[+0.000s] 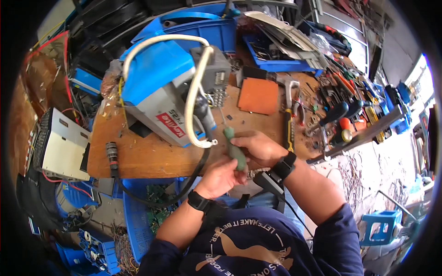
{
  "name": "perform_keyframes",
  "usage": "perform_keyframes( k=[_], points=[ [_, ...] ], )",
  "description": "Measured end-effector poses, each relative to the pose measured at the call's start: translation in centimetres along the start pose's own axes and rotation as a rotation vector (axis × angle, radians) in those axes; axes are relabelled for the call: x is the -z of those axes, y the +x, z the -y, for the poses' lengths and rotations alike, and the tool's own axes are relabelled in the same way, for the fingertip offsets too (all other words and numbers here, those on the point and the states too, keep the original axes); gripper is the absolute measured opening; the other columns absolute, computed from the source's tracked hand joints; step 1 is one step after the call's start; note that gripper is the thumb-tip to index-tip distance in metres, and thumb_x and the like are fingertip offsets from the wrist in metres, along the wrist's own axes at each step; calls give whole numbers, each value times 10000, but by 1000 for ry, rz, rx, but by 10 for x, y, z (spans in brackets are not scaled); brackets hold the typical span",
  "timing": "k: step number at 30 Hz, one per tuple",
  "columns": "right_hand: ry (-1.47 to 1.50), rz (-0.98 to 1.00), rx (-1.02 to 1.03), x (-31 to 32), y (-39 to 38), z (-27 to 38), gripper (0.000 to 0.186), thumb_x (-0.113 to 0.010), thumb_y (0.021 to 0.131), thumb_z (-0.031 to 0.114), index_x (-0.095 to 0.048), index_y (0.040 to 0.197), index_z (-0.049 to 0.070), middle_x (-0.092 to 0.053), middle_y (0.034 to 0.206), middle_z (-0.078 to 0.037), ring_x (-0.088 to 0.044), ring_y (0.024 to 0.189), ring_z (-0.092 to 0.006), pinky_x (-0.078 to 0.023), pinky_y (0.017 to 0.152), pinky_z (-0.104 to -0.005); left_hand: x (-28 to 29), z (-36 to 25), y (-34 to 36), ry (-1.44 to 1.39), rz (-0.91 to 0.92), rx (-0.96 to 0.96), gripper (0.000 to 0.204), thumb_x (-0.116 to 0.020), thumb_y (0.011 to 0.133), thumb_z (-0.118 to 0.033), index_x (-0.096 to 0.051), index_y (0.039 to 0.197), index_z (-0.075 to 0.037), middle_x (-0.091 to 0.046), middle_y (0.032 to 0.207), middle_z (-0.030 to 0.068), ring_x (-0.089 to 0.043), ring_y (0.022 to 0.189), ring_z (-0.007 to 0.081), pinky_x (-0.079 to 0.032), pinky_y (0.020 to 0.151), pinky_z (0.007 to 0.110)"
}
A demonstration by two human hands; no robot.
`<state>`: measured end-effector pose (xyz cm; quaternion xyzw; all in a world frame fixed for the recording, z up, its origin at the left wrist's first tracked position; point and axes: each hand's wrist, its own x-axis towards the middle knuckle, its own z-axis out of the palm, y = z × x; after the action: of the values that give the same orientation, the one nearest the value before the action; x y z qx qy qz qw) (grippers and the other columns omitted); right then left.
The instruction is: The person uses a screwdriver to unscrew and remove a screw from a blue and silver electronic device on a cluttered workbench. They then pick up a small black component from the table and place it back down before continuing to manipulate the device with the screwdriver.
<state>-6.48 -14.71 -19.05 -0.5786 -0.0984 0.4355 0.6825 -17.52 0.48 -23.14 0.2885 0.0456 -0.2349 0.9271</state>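
Note:
A screwdriver [235, 154] with a green handle lies between my hands, over the front part of the wooden workbench [142, 165]. My right hand [261, 148] grips the upper part of the handle. The fingers of my left hand [218, 177] close round its butt end. The thin shaft points away from me, toward small metal parts beside a blue and grey machine [161, 99]; I cannot tell whether its tip touches them. A thick cream cable [192, 99] loops over the machine and ends in a metal lug near the screwdriver.
A black cable with a round connector [112, 156] hangs over the bench's front edge. Behind my hands lie an orange square plate [258, 95] and a hammer [289, 115]. Many hand tools [347, 108] crowd the right side. A blue crate [138, 221] with circuit boards stands below.

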Motion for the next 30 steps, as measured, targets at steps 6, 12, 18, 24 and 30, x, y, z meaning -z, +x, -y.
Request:
perform_keyframes(
  k=[6, 12, 18, 24, 30],
  points=[
    [-273, -124, 239, -15, 9, -14, 407, -752, 789, 118, -546, 1089, -63, -615, 935, -73, -590, 832, -133, -503, 709, -277, -15, 7, -2, 352, -226, -78, 299, -685, 870, -367, -556, 969, -116, -541, 687, -25, -554, 556, 80, -479, 470, 234],
    [97, -52, 61, -20, 0, 1, 311, -589, 919, 122, -542, 1165, -63, -625, 1000, -109, -621, 846, -191, -520, 747, -315, 3, 12, 11, 203, -131, -17, 238, -619, 927, -295, -581, 1054, -98, -607, 828, 16, -593, 658, 129, -494, 595, 284],
    [-63, -76, 90, -10, 13, -6, 317, -631, 888, 160, -581, 1116, -54, -644, 936, -101, -619, 828, -186, -510, 719, -329, 18, 7, 5, 70, 4, -10, 175, -570, 957, -254, -615, 1046, -110, -677, 907, 68, -664, 772, 192, -543, 641, 370],
    [-300, -254, 245, -9, 24, -23, 454, -781, 779, 153, -568, 1109, -77, -624, 894, -72, -588, 768, -126, -492, 644, -270, -5, 5, 4, 290, -188, -86, 262, -658, 905, -316, -548, 981, -90, -599, 795, -5, -616, 651, 102, -531, 561, 281],
    [6, -138, 112, -17, 14, -9, 385, -677, 852, 219, -604, 1097, -69, -639, 901, -118, -606, 792, -180, -497, 693, -342, 9, 3, 3, 157, -70, -75, 234, -549, 960, -242, -568, 1122, -74, -649, 986, 84, -637, 887, 203, -509, 782, 383]
  ],
)
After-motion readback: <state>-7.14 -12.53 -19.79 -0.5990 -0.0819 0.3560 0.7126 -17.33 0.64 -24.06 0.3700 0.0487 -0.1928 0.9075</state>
